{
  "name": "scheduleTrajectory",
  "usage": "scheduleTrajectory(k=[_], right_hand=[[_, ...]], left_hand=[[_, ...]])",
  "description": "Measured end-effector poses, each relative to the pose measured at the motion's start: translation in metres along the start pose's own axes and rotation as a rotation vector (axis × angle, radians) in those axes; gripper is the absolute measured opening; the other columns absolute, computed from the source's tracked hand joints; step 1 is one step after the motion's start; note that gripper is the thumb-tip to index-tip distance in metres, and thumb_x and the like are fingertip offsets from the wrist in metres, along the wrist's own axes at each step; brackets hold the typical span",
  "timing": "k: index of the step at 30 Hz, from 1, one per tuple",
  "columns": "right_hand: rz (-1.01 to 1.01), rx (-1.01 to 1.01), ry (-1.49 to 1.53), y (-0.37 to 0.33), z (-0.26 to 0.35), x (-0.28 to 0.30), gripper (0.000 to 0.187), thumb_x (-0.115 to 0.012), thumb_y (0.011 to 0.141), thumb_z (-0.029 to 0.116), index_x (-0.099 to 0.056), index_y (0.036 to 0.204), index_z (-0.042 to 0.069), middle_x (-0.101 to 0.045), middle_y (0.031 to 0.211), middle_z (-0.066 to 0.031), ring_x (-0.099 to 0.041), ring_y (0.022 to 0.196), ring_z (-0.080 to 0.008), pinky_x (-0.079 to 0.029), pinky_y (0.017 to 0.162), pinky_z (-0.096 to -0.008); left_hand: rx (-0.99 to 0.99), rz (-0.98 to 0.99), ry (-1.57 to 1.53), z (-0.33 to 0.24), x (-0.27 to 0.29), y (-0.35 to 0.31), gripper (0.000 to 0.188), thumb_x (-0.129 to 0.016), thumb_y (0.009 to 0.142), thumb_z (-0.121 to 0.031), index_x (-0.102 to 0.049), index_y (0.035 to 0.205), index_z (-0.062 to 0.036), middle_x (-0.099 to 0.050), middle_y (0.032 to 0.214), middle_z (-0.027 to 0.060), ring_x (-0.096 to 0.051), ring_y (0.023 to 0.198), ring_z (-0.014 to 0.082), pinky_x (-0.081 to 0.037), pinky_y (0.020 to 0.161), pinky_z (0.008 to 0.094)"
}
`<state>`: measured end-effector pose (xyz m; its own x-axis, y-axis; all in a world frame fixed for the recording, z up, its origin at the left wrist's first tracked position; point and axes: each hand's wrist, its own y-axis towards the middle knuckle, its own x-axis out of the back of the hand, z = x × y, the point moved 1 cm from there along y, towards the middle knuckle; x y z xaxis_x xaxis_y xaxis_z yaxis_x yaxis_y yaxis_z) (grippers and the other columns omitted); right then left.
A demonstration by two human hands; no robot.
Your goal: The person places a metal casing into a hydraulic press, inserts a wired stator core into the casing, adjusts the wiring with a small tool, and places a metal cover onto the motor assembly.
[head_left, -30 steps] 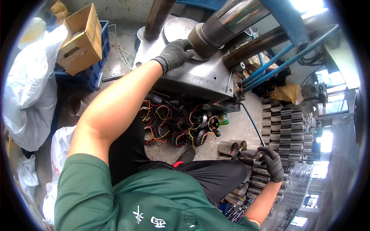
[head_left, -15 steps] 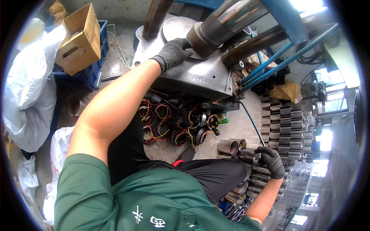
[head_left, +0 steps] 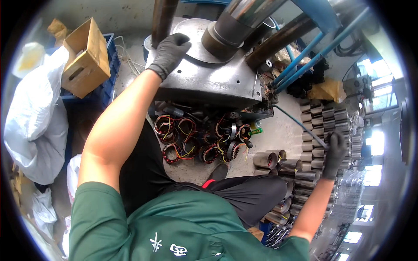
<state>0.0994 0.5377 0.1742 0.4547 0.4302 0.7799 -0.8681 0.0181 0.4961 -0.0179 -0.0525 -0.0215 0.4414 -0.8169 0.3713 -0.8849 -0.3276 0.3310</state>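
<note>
I log dark grey gloves on left hand and right hand. Machine silver-grey, rod bluish-grey, pipes blue. Coils show red and yellow wires. Sacks white. Shirt green, white lettering; trousers black.

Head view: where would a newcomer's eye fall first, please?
Probably on the thick metal cylinder above a round plate, top centre. Next, the wire-wound rings with red and yellow leads on the floor below. Then the stacked metal tubes at right, partly behind the gloved right hand.

Cannot tell grip of blurred right hand, right of press base, nor cropped top of ram above.
</note>
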Motion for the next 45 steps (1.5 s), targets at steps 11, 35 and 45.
scheduleTrajectory(k=[11, 35, 45], right_hand=[[-0.138, 0.341, -0.649, 0.193, -0.079, 0.005, 0.034, -0.052, 0.099, 0.033, -0.072, 0.116, 0.011, -0.071, 0.115, -0.0177, -0.066, 0.107, -0.0405, -0.053, 0.092, -0.045], [-0.15, -0.297, -0.404, 0.154, 0.009, -0.003, 0.029, -0.064, 0.086, 0.028, -0.081, 0.097, 0.007, -0.077, 0.099, -0.0186, -0.075, 0.099, -0.0328, -0.059, 0.084, -0.0427], [-0.024, -0.386, -0.38, 0.157, 0.014, -0.003, 0.031, -0.066, 0.089, 0.031, -0.08, 0.1, 0.005, -0.076, 0.093, -0.0224, -0.076, 0.092, -0.0334, -0.06, 0.082, -0.046]], left_hand=[[0.097, 0.123, 0.344, 0.017, 0.021, -0.023, 0.04, -0.074, 0.088, -0.034, -0.073, 0.118, -0.0074, -0.069, 0.121, 0.0206, -0.067, 0.111, 0.0352, -0.052, 0.1, 0.0415], [-0.468, 0.447, 0.438, -0.004, -0.051, -0.092, 0.035, -0.065, 0.093, -0.006, -0.06, 0.127, 0.005, -0.056, 0.128, 0.0152, -0.059, 0.108, 0.0279, -0.047, 0.097, 0.0351], [-0.638, 0.385, 0.222, -0.001, -0.075, -0.092, 0.016, -0.065, 0.085, 0.004, -0.05, 0.085, -0.0018, -0.053, 0.092, 0.0095, -0.051, 0.085, 0.0256, -0.044, 0.08, 0.0338]])
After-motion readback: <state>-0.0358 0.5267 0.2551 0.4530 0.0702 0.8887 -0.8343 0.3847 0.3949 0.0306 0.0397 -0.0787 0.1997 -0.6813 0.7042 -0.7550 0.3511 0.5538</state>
